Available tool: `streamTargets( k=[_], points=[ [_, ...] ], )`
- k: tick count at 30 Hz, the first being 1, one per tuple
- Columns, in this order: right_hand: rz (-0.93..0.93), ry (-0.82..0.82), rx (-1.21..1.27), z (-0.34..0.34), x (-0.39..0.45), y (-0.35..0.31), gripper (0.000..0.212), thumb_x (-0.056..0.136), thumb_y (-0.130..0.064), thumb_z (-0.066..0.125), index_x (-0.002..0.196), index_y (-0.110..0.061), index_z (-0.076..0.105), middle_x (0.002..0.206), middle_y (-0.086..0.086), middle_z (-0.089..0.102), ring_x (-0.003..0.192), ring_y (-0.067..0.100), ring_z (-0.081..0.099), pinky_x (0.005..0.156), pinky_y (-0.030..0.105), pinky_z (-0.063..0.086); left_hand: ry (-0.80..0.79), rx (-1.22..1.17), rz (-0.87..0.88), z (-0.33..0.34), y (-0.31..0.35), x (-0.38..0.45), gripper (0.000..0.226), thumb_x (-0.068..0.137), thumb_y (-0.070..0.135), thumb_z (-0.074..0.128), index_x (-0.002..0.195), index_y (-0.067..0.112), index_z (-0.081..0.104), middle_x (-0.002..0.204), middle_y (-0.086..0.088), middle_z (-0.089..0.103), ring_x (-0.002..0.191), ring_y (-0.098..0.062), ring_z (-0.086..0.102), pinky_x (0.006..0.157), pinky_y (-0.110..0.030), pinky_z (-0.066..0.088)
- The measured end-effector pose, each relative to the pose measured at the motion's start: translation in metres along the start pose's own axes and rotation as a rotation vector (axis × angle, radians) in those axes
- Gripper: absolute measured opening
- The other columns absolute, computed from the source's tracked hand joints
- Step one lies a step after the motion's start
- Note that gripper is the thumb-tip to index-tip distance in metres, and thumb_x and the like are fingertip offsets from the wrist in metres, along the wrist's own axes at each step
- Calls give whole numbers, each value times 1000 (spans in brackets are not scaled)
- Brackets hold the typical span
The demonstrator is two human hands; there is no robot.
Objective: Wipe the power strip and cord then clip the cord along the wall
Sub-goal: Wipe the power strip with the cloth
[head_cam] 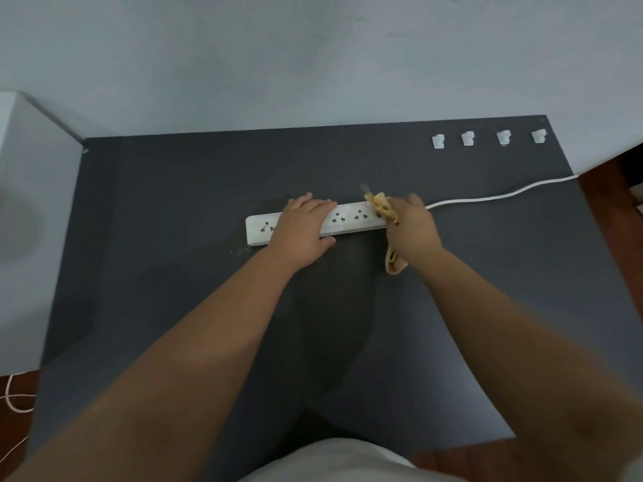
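A white power strip (344, 220) lies across the middle of a dark grey table (174, 238). My left hand (301, 226) presses flat on its middle, fingers spread over the sockets. At the strip's right end my right hand (410, 226) grips a yellow cloth (382, 208), whose tail hangs down toward me. The white cord (487, 197) leaves that end and runs right, off the table's far right edge. Several white cable clips (468, 138) stand in a row near the table's back right, by the wall.
A pale wall (313, 57) runs behind the table. A white cabinet side (24, 203) borders the left. Reddish floor (612, 182) shows at right, and a thin pale cord (14, 398) lies on the floor at lower left. Small crumbs (240, 250) lie beside the strip's left end.
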State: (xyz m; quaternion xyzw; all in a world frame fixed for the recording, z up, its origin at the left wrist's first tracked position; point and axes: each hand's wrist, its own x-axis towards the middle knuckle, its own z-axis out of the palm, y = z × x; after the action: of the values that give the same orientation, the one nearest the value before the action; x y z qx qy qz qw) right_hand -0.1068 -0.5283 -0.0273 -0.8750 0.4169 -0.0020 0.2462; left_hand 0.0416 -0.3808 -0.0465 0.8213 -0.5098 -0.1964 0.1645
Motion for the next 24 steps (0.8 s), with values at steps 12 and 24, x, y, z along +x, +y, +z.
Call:
streamTargets(
  k=[12, 24],
  points=[
    [-122, -83, -34, -12, 2, 12, 28, 91, -9, 51, 116, -13, 63, 109, 13, 51, 91, 30, 58, 79, 32, 47, 80, -94, -49, 12, -1, 2, 58, 84, 12, 67, 138, 20, 49, 143, 3, 49, 126, -25, 46, 109, -33, 34],
    [-227, -177, -133, -19, 2, 28, 32, 91, -9, 51, 120, -17, 62, 110, 9, 50, 95, 29, 57, 80, 31, 45, 74, -117, -80, 11, -3, 2, 58, 83, 15, 69, 137, 25, 51, 143, 7, 49, 130, -20, 46, 116, -41, 19]
  ],
)
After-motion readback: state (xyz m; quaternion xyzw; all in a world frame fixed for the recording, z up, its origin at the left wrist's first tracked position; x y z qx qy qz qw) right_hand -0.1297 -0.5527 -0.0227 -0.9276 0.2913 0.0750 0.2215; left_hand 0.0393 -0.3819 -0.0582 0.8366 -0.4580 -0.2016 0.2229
